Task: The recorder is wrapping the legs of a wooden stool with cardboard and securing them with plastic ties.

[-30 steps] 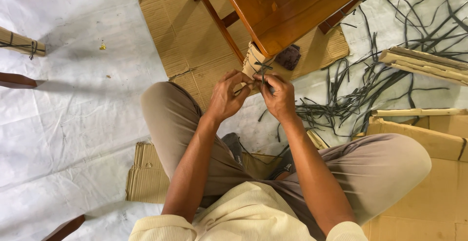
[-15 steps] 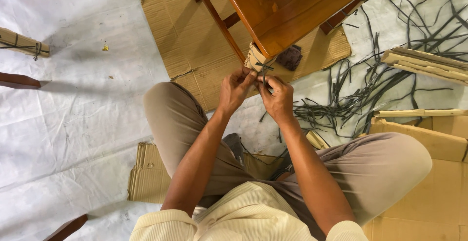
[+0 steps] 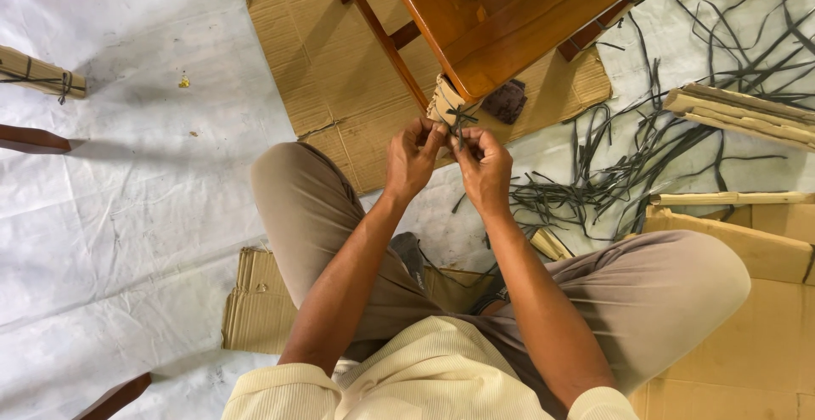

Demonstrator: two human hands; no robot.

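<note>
Your left hand [image 3: 413, 159] and right hand [image 3: 486, 168] meet just below the chair leg [image 3: 443, 101], which is wrapped in cardboard at its foot. Both hands pinch the dark strap [image 3: 459, 123] tied round that wrap: your left fingertips [image 3: 435, 131] are pressed together on one end, your right fingertips [image 3: 465, 137] are closed on the other. The strap's loose ends run roughly upright in view, from your fingers up toward the chair seat [image 3: 509, 12], with the knot sitting against the wrap just under the seat corner. The leg's long axis slants from the seat down toward your hands. A heap of spare straps [image 3: 645, 157] lies on the sheet [image 3: 127, 174] to your right, well apart from the hands.
</note>
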